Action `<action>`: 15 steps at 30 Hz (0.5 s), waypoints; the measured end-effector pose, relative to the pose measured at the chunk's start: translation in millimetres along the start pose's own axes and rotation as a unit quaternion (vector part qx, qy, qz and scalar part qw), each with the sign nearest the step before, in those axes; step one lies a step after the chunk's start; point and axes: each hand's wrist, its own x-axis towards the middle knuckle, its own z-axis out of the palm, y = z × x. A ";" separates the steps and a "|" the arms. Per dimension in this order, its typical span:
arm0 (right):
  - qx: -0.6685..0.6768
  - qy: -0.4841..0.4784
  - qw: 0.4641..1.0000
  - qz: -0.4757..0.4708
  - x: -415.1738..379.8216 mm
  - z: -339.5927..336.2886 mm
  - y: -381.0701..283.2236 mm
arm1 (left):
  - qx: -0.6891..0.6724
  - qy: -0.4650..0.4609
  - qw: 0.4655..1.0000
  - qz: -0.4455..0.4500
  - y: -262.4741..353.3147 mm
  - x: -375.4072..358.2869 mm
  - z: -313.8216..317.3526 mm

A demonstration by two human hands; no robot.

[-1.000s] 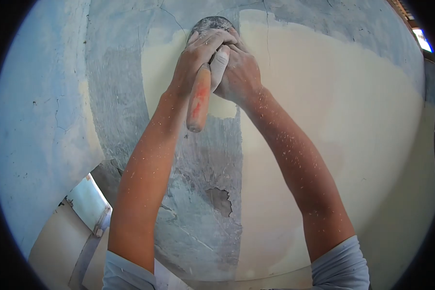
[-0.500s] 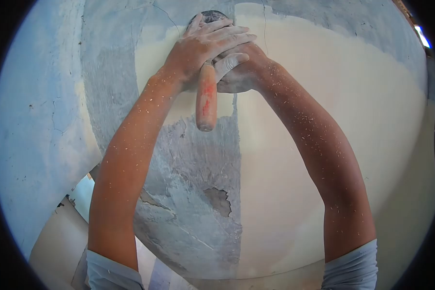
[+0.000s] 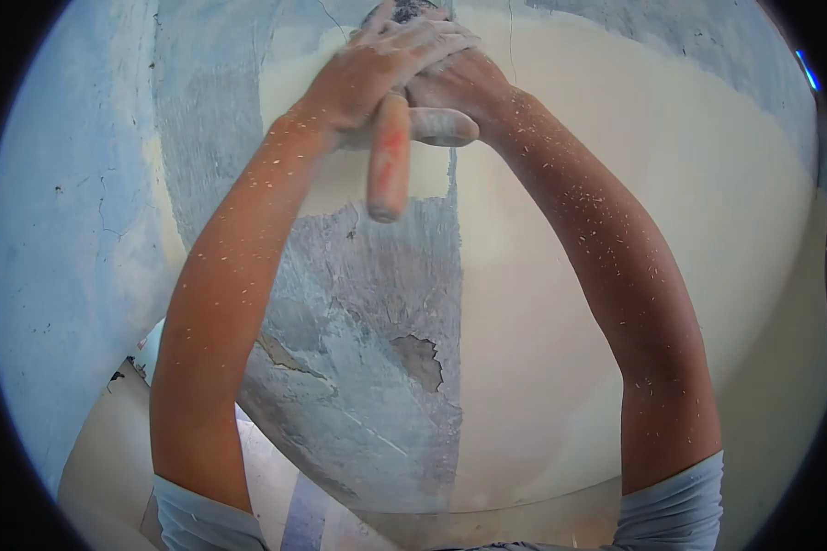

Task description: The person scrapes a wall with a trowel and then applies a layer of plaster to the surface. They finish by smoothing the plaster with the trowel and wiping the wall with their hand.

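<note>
High on the wall, my left hand (image 3: pixel 363 81) lies partly over my right hand (image 3: pixel 459 84), both coated in pale dust. Between them they hold a trowel (image 3: pixel 389 161) against the wall; its worn wooden handle with red marks points downward. A dark rounded part of the tool shows above the fingers. My right hand's fingers are largely hidden under the left's, which stretch to the right. Smooth cream coating (image 3: pixel 606 211) covers the wall at the right and reaches around the hands. Below the handle, the wall is bare, grey-blue and scraped (image 3: pixel 386 266).
A blue wall (image 3: pixel 64 211) with a fine crack stands at the left and meets the working wall at a corner. Lower down, a chipped hole (image 3: pixel 420 363) and a flaked strip (image 3: pixel 285 356) mark the grey surface. Both forearms carry pale flecks.
Both hands and the trowel have moved slightly up in view. The handle has also shifted a little left, and my left forearm has swung outward.
</note>
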 end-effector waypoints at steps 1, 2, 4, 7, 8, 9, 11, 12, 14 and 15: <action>-0.005 0.047 0.999 0.000 -3.6 9.7 0.0 | -0.047 0.061 0.997 -0.004 -10.9 -0.3 30.7; -0.011 0.095 0.995 0.000 -7.3 19.6 -0.1 | -0.072 0.093 0.993 -0.006 -12.9 -1.0 39.6; -0.020 0.188 0.982 0.003 -6.6 41.2 -1.1 | -0.150 0.137 0.979 -0.027 -11.0 -5.1 47.0; 0.131 0.249 0.959 0.023 0.7 45.1 -17.3 | -0.245 0.167 0.953 -0.059 3.6 -15.5 36.0; 0.136 0.246 0.959 0.025 -2.1 40.0 -18.9 | -0.284 0.189 0.937 -0.069 7.4 -17.7 33.5; 0.153 0.153 0.975 0.050 -5.7 24.6 -21.9 | -0.290 0.198 0.934 -0.066 7.6 -16.9 37.2; 0.171 0.055 0.981 0.073 -9.1 28.5 -27.6 | -0.280 0.207 0.936 -0.056 14.7 -23.5 44.4; 0.173 0.131 0.974 0.065 -12.0 48.5 -30.9 | -0.264 0.218 0.938 -0.045 19.1 -27.8 46.4; 0.176 0.203 0.962 0.055 -20.5 74.4 -40.9 | -0.258 0.221 0.939 -0.056 30.3 -39.5 53.0; 0.191 0.209 0.958 0.047 -25.4 75.3 -46.9 | -0.249 0.229 0.939 -0.059 35.9 -43.0 54.2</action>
